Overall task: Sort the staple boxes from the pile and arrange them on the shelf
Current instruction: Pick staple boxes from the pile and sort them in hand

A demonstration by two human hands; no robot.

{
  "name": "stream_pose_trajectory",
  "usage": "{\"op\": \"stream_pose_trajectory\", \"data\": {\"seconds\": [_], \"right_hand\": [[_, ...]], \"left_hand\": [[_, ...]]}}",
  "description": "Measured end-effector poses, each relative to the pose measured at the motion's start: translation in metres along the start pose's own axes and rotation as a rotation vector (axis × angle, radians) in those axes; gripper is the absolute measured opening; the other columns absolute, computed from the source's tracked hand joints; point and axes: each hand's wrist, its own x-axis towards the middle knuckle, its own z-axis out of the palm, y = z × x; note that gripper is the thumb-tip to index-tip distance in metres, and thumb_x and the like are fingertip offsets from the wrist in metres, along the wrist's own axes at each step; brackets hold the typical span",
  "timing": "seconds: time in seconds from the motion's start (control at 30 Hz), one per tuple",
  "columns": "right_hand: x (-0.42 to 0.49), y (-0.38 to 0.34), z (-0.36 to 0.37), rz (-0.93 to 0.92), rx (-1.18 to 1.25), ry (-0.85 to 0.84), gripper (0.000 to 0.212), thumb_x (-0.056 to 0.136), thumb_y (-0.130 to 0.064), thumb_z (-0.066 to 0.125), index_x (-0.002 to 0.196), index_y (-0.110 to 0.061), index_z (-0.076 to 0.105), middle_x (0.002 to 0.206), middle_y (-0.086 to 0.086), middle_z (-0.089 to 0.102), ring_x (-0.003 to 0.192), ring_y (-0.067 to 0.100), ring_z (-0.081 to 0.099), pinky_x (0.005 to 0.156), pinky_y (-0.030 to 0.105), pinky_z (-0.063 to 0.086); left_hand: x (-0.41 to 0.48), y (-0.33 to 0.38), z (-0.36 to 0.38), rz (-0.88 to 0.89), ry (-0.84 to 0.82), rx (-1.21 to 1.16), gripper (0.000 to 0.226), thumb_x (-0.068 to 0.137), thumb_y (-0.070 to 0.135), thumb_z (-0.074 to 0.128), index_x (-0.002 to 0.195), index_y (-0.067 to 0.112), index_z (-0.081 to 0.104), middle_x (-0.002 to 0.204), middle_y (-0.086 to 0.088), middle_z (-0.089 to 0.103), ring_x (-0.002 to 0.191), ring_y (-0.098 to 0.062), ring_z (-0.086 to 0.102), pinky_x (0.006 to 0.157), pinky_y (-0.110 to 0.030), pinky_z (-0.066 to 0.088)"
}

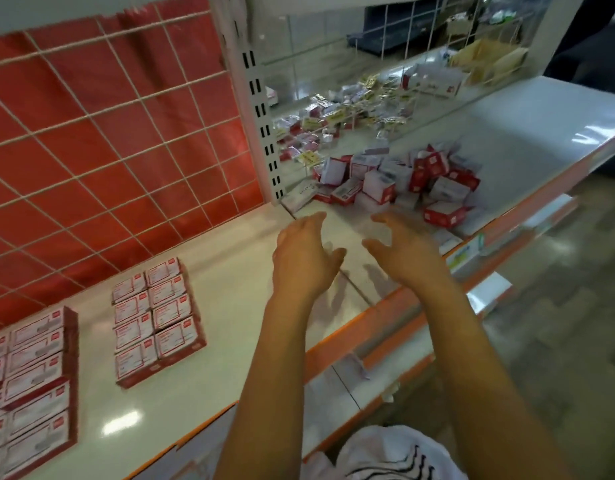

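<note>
Released grips: your left hand [306,258] and right hand [399,252] hung empty near red-and-white cardboard staple boxes [379,185], likely light and stiff, best pinched across opposite sides.

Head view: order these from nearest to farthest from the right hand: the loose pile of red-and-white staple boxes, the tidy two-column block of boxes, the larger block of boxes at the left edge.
1. Loose pile of red-and-white staple boxes, just ahead of the right hand.
2. Tidy two-column block of boxes, well to the left.
3. Larger block of boxes, at the far left edge.
</note>
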Motion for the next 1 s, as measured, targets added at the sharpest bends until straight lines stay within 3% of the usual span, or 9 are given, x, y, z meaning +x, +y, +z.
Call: {"op": "stream_pose_trajectory", "data": {"seconds": [0.13, 0.2, 0.27, 0.37, 0.43, 0.53, 0.6, 0.77, 1.0], "right_hand": [[0.028, 0.044, -0.032, 0.017, 0.022, 0.115, 0.036, 0.083, -0.011, 0.065, 0.119, -0.003, 0.061, 0.116, 0.019, 0.063, 0.108, 0.035, 0.057, 0.089, 0.031, 0.039], [0.038, 0.063, -0.044, 0.054, 0.046, 0.16, 0.031, 0.082, -0.006, 0.063, 0.113, -0.005, 0.065, 0.11, 0.017, 0.066, 0.102, 0.034, 0.06, 0.08, 0.026, 0.039], [0.044, 0.079, -0.053, 0.094, 0.069, 0.186, 0.033, 0.082, -0.013, 0.064, 0.114, -0.006, 0.065, 0.112, 0.015, 0.066, 0.104, 0.031, 0.06, 0.076, 0.02, 0.036], [0.048, 0.095, -0.063, 0.087, 0.067, 0.192, 0.049, 0.071, -0.031, 0.059, 0.11, -0.003, 0.067, 0.105, 0.018, 0.069, 0.097, 0.034, 0.063, 0.071, 0.025, 0.038], [0.052, 0.106, -0.064, 0.104, 0.067, 0.166, 0.043, 0.074, -0.034, 0.07, 0.104, -0.003, 0.068, 0.095, 0.018, 0.07, 0.089, 0.035, 0.064, 0.066, 0.027, 0.037], [0.062, 0.122, -0.056, 0.129, 0.062, 0.142, 0.05, 0.071, -0.037, 0.078, 0.107, -0.006, 0.063, 0.098, 0.015, 0.068, 0.091, 0.034, 0.063, 0.073, 0.03, 0.044], [0.067, 0.128, -0.05, 0.148, 0.083, 0.144, 0.058, 0.067, -0.041, 0.08, 0.109, -0.008, 0.057, 0.104, 0.014, 0.064, 0.093, 0.034, 0.061, 0.077, 0.034, 0.048], [0.069, 0.128, -0.043, 0.146, 0.119, 0.207, 0.065, 0.064, -0.033, 0.084, 0.107, -0.004, 0.046, 0.11, 0.019, 0.049, 0.096, 0.038, 0.053, 0.076, 0.043, 0.05], [0.074, 0.128, -0.055, 0.092, 0.147, 0.074, 0.05, 0.073, -0.024, 0.079, 0.108, -0.003, 0.05, 0.1, 0.007, 0.046, 0.096, 0.029, 0.053, 0.069, 0.029, 0.039]], "left_hand": [[0.011, 0.035, 0.025, 0.016, -0.02, -0.006, 0.062, 0.085, 0.037, 0.068, 0.14, 0.019, 0.045, 0.14, -0.005, 0.049, 0.129, -0.025, 0.043, 0.102, -0.035, 0.036], [0.015, 0.052, 0.036, 0.011, -0.065, -0.036, 0.061, 0.086, 0.04, 0.066, 0.14, 0.02, 0.045, 0.14, -0.003, 0.049, 0.129, -0.023, 0.044, 0.102, -0.031, 0.034], [0.019, 0.068, 0.049, -0.018, -0.15, -0.059, 0.061, 0.086, 0.044, 0.064, 0.14, 0.023, 0.044, 0.142, -0.001, 0.048, 0.129, -0.021, 0.044, 0.102, -0.029, 0.035], [0.022, 0.089, 0.067, -0.075, -0.215, -0.127, 0.063, 0.082, 0.05, 0.066, 0.137, 0.026, 0.047, 0.14, -0.002, 0.05, 0.126, -0.021, 0.048, 0.1, -0.028, 0.039], [0.025, 0.099, 0.078, -0.085, -0.251, -0.103, 0.065, 0.082, 0.052, 0.066, 0.138, 0.024, 0.047, 0.14, -0.001, 0.05, 0.125, -0.02, 0.048, 0.101, -0.028, 0.038], [0.031, 0.105, 0.095, -0.063, -0.292, 0.0, 0.066, 0.079, 0.053, 0.067, 0.134, 0.021, 0.05, 0.133, -0.002, 0.054, 0.123, -0.021, 0.046, 0.098, -0.031, 0.039], [0.036, 0.106, 0.105, -0.049, -0.277, 0.075, 0.057, 0.076, 0.053, 0.07, 0.121, 0.021, 0.058, 0.12, -0.005, 0.057, 0.116, -0.025, 0.047, 0.09, -0.034, 0.043], [0.043, 0.103, 0.112, -0.056, -0.249, 0.081, 0.051, 0.071, 0.047, 0.075, 0.111, 0.018, 0.06, 0.11, -0.005, 0.054, 0.104, -0.023, 0.049, 0.081, -0.031, 0.043], [0.044, 0.109, 0.109, -0.132, -0.246, -0.019, 0.049, 0.071, 0.035, 0.079, 0.109, 0.019, 0.053, 0.11, 0.0, 0.059, 0.096, -0.018, 0.055, 0.078, -0.031, 0.048]]}}
